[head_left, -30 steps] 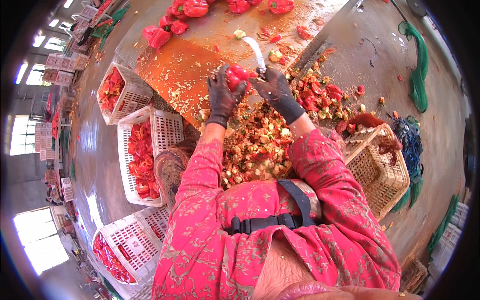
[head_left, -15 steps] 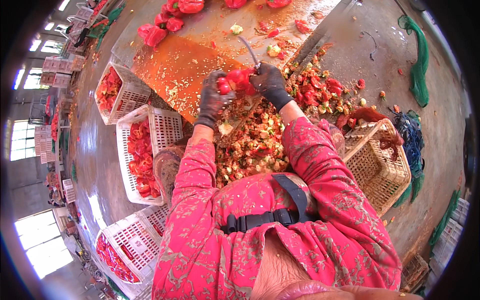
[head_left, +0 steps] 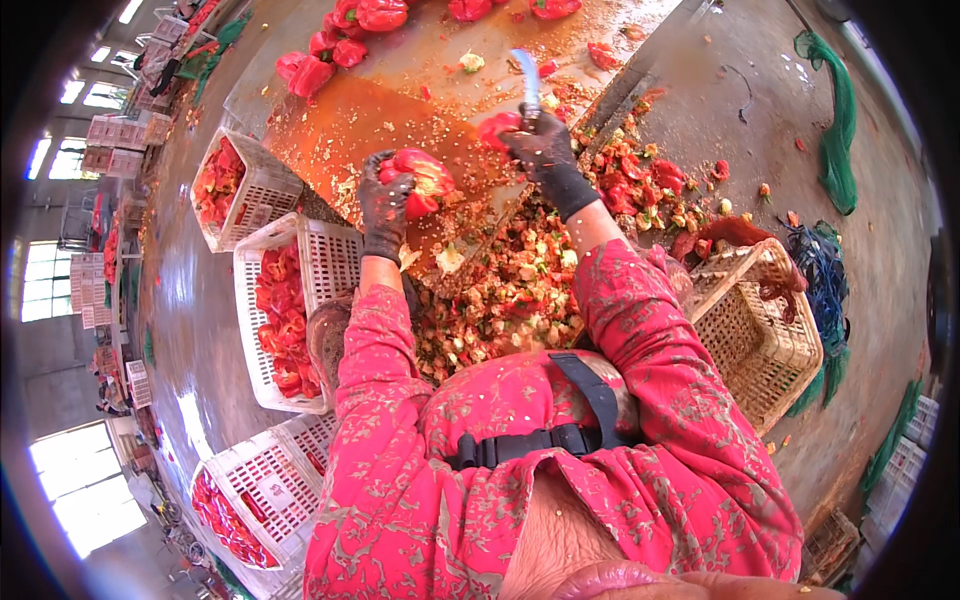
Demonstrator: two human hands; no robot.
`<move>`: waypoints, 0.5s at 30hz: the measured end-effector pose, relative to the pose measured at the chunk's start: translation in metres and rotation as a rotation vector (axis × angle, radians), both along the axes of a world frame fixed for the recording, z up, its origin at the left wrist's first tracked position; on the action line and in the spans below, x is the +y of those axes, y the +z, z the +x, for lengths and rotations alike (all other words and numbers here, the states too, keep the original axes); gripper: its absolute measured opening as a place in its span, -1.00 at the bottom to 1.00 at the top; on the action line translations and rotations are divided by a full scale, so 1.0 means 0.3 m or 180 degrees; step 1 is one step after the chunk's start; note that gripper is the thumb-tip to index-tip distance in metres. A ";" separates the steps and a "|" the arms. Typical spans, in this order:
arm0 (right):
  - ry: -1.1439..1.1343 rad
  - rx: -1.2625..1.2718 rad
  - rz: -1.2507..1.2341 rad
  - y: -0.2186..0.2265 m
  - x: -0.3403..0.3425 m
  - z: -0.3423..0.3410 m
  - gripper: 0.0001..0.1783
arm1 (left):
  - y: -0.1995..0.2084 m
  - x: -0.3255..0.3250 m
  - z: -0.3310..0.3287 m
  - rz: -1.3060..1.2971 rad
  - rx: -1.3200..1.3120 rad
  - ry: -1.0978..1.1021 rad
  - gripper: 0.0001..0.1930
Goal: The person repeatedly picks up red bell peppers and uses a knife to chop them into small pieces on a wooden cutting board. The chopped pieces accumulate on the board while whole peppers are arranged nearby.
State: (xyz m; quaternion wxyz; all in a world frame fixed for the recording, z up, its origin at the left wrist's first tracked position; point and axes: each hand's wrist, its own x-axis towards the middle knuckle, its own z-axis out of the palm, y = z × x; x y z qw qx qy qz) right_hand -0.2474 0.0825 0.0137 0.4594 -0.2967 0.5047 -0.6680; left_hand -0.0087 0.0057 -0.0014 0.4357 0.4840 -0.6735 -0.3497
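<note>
I've got the left hand [head_left: 388,205], dark-gloved, closed round a red pepper [head_left: 424,180], pale yellowish patch showing on it. Pepper sits left of centre, just above the orange-stained work surface [head_left: 345,130] or touching it; can't tell which.

Right hand [head_left: 543,158], also gloved, farther out and to the right: fist wrapped on the handle of a curved knife [head_left: 527,75], blade pointing far. I see a red piece [head_left: 497,130] against the left side of that hand; can't tell whether it's gripped or only touched. Hands are apart.

Near side, between the forearms: heap of pepper cores [head_left: 500,305], pale and red scraps mixed. More red scraps [head_left: 640,185] right of the right hand. Whole red peppers [head_left: 380,14] lie far left on the surface.

Left side, I count three pale slatted crates with red pieces: far crate [head_left: 262,205], middle crate [head_left: 335,255], near crate [head_left: 272,485]. Right side: a tilted yellowish crate [head_left: 795,345], blue strands [head_left: 818,285] just beside it, green netting [head_left: 838,150] farther off on the floor.
</note>
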 end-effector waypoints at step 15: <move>0.0354 0.1768 -0.0209 -0.005 -0.032 0.056 -0.70 | 0.244 0.190 -0.211 -0.0451 -0.0517 -0.0912 -0.60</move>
